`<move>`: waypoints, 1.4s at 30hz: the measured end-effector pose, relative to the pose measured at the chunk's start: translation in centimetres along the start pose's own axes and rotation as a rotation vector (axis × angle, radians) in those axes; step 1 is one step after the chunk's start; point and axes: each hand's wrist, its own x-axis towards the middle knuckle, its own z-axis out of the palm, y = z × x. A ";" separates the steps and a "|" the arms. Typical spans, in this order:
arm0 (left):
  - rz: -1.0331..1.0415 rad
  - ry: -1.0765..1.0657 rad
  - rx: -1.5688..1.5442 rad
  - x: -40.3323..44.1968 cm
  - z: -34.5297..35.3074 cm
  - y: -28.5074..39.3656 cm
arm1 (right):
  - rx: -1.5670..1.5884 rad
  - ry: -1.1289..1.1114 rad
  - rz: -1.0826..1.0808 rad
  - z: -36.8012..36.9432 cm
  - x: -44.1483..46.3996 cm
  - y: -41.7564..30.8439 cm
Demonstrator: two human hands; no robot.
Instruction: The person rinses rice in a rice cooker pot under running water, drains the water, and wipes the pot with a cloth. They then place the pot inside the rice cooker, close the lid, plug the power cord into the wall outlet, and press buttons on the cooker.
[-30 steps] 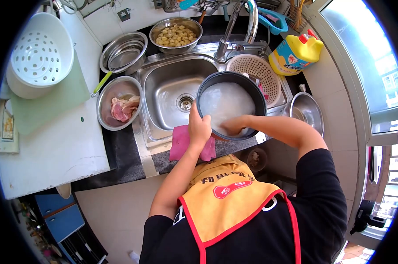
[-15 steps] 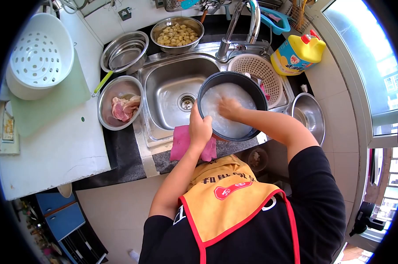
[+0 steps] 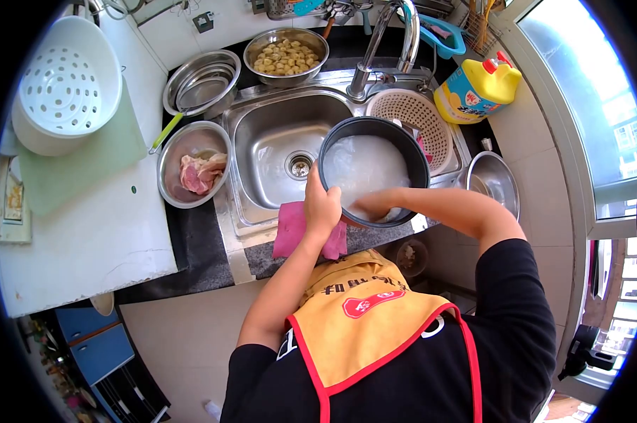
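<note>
A deep dark-grey pot [image 3: 418,151] holds cloudy white water [image 3: 368,166] and tilts slightly over the sink's front right edge. My left hand [image 3: 323,204] grips its left rim, thumb on the near side. Inside, my right hand [image 3: 376,204] dips into the water along the near wall; its fingers are submerged and hidden. What lies at the bottom of the pot cannot be made out through the milky water. A pink cloth [image 3: 294,229] drapes over the counter edge beneath my left wrist.
Left of the steel sink [image 3: 262,169] stand a bowl of raw meat [image 3: 200,174] and stacked steel bowls [image 3: 204,86]. Behind are a bowl of yellowish pieces [image 3: 287,56] and the faucet [image 3: 361,74]. A beige colander [image 3: 435,127], yellow detergent jug [image 3: 477,92] and steel bowl [image 3: 505,180] sit right.
My right hand has moved from the middle of the pot toward its near wall, and the right elbow has swung outward. My left hand keeps its grip on the rim.
</note>
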 end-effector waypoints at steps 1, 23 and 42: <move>0.000 0.002 -0.002 0.0 0.0 0.0 | 0.161 0.116 -0.048 -0.6 0.6 -0.9; 0.041 0.041 -0.020 0.0 0.3 -0.5 | -0.313 -0.022 0.578 -2.8 -3.1 -2.6; 0.006 0.001 -0.051 0.0 0.0 -0.3 | -0.617 0.360 0.461 -4.4 1.8 0.0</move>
